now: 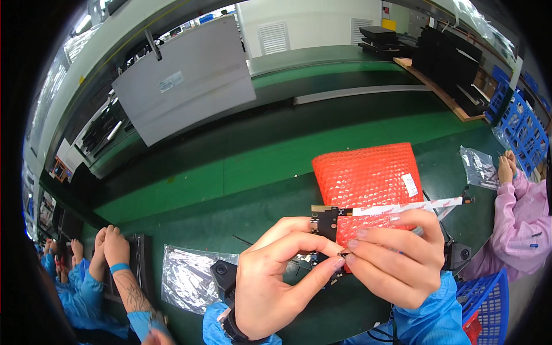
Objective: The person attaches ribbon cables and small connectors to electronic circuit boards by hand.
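Looking down at 1 long green table (190, 221), running right across. Got 1 big gray panel (195, 103) up at the back left, tilted. Counting 2 blue plastic baskets (499, 299), 1 at the far right and 1 at the lower right. Also 1 pink sleeve (520, 230) on the right and at least 1 blue sleeve (86, 305) over on the left, both on other people.

Next size down: 1 red bubble-wrap pouch (368, 169) flat on the table, with 1 small white label (410, 185). Plus 2 clear plastic bags (195, 276), 1 left of the hands, 1 near the pink sleeve.

Left hand (270, 276): thumb and 1 finger in a narrow pinch, with 1 black watch (233, 329) on the wrist. Right hand (397, 259): fingers curled, tips bunched in close, meeting the left ones.

Just above the fingers, 1 long white strip (405, 207), running right from 1 small black circuit board (326, 225), in front of the pouch. Smallest of all: 1 tiny dark bit (344, 254), pinched where both sets of fingertips meet. Too small to tell what kind.
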{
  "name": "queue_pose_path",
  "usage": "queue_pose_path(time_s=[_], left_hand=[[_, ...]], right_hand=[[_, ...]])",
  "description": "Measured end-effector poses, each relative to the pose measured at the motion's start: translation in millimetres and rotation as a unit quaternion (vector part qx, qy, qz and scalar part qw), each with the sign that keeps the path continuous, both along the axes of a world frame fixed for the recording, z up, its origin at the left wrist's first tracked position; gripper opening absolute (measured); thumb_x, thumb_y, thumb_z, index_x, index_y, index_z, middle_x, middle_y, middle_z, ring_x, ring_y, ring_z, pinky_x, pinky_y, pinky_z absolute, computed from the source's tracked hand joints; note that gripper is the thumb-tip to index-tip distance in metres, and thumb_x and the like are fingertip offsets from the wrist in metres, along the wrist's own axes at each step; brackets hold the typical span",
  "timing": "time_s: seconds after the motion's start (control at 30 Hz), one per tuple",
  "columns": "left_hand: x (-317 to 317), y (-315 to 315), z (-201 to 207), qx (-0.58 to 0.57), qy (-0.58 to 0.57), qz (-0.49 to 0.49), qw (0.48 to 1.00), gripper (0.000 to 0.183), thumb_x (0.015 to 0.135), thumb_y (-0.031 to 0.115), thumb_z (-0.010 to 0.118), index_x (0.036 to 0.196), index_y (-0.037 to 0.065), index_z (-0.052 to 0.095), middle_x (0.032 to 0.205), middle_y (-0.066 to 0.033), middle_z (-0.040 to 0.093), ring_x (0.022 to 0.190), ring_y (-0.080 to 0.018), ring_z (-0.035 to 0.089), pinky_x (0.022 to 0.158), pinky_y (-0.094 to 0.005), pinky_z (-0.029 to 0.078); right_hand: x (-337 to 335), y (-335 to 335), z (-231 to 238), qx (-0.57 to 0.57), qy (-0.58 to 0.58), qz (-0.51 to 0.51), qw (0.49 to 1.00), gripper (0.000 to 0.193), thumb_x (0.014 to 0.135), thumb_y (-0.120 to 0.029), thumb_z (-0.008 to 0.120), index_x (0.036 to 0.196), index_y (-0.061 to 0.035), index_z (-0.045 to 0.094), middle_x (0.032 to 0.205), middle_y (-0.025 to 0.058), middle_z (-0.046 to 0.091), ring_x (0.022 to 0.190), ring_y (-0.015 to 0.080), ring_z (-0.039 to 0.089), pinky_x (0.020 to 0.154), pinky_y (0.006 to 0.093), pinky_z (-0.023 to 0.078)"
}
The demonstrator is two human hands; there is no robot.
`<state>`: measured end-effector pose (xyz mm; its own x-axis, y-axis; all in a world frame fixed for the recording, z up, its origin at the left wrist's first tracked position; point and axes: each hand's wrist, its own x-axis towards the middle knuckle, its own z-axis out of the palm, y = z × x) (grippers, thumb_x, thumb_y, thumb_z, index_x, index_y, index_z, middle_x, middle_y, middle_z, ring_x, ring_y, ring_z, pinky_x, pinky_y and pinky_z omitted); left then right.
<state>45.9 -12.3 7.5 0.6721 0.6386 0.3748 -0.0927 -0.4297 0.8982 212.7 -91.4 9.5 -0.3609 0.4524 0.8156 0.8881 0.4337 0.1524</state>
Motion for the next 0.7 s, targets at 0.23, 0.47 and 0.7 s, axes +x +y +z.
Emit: queue_pose_path(time_s=[0.23,0.47,0.7], left_hand=[[4.3,6.0,-1.9,-0.029,-0.090,0.103,0.990,0.013,0.071,-0.009,0.063,0.084,-0.006,0.060,0.095,-0.0112,0.055,0.085,-0.0152,0.057,0.076,-0.0253,0.046],[9.8,3.0,-4.0,0.006,-0.057,0.132,0.990,0.012,0.069,-0.004,0.067,0.080,-0.003,0.062,0.089,-0.0110,0.059,0.085,-0.0166,0.058,0.076,-0.0261,0.045],[11.8,-2.1,-6.4,0.049,-0.020,0.103,0.993,0.015,0.070,-0.003,0.067,0.084,-0.003,0.062,0.093,-0.0123,0.061,0.088,-0.0176,0.058,0.078,-0.0270,0.046]], right_hand=[[3.0,3.3,-3.2,-0.035,0.147,-0.011,0.988,0.021,0.061,-0.012,0.071,0.081,-0.0065,0.064,0.086,0.0046,0.064,0.076,0.0172,0.061,0.074,0.0344,0.046],[6.0,-0.2,8.3,-0.118,0.187,-0.049,0.974,0.024,0.065,-0.009,0.072,0.086,-0.0045,0.063,0.085,0.0058,0.063,0.080,0.0211,0.061,0.081,0.0369,0.045],[1.1,4.3,-1.3,-0.213,0.310,0.050,0.925,0.016,0.067,-0.003,0.068,0.082,-0.0031,0.061,0.075,0.0068,0.060,0.067,0.0207,0.059,0.062,0.0288,0.048]])
